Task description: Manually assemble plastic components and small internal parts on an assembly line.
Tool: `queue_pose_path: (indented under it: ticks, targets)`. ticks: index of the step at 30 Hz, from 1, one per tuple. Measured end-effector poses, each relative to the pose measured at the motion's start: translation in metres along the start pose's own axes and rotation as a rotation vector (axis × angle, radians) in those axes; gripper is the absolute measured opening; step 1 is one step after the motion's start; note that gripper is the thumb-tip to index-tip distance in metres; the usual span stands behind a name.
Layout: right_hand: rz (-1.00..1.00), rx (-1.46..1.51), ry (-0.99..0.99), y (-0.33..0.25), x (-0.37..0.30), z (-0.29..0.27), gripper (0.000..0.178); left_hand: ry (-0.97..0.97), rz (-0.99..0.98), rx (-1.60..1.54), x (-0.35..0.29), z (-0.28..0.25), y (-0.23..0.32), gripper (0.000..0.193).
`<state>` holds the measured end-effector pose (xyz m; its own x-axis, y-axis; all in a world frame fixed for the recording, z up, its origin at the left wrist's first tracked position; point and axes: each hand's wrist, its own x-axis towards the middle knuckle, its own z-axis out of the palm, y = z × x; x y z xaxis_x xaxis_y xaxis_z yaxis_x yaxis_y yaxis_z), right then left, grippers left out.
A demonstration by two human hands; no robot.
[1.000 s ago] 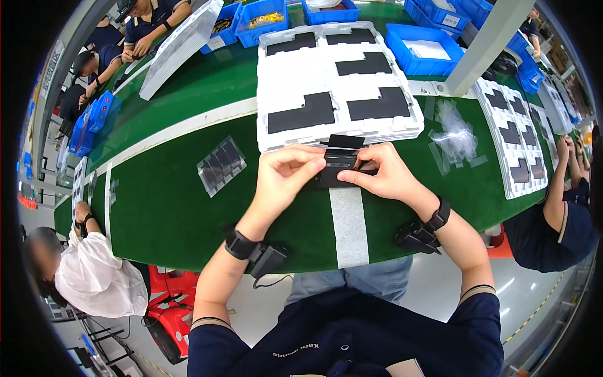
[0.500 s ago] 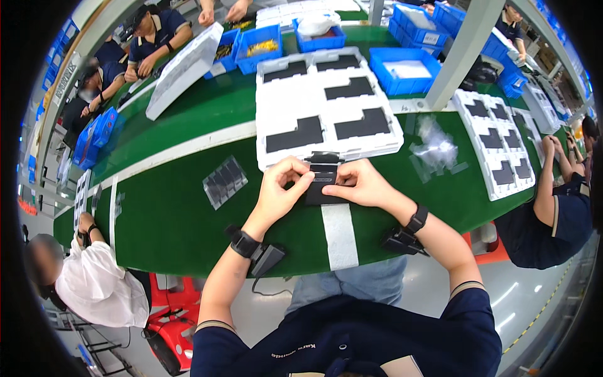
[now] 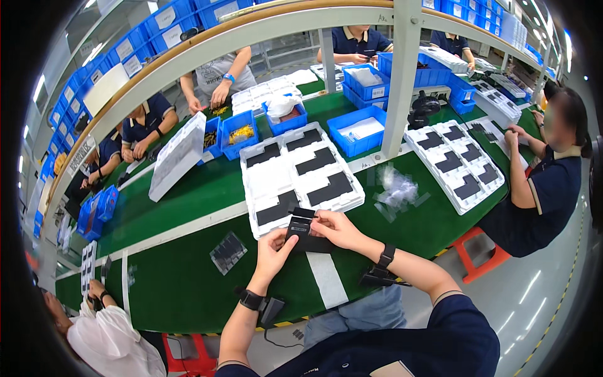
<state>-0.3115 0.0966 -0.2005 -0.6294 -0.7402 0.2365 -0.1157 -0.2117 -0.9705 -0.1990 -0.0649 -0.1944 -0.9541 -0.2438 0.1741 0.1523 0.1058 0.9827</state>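
Observation:
Between my hands is a flat black L-shaped part [image 3: 314,244] with a narrow dark strip along its far edge. My left hand [image 3: 271,256] grips its left side, thumb on the top face. My right hand [image 3: 339,229] pinches at the far right edge, near the strip; the exact contact of its fingertips is partly hidden. Just beyond my hands lies a stack of white trays [image 3: 267,182], with several similar black parts [image 3: 317,161] in the top one's pockets. A pale strip [image 3: 326,279] runs along the table from beneath the held part toward me.
On the green table [image 3: 182,289], a sheet of dark strips [image 3: 228,252] lies left and crumpled clear film [image 3: 397,187] right. Blue bins [image 3: 357,130] stand beyond the trays, beside an upright post [image 3: 402,81]. Another tray [image 3: 461,188] is near a co-worker [image 3: 540,169] at right.
The view has tipped up, so the table sits lower in the picture. My right hand has shifted from the part's near right side to its far edge; the left still grips the left side.

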Motion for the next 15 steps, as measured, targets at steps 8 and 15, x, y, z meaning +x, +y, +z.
queue_pose_path:
  ticks: [8,15]
  targets:
    - [0.049,0.141,-0.041,0.004,0.005,-0.002,0.016,0.014,-0.023,0.01,0.005,-0.004,-0.003,0.015]
    - [0.026,0.41,0.161,-0.009,0.006,-0.019,0.018,0.004,-0.016,-0.021,0.006,-0.003,-0.006,0.013]
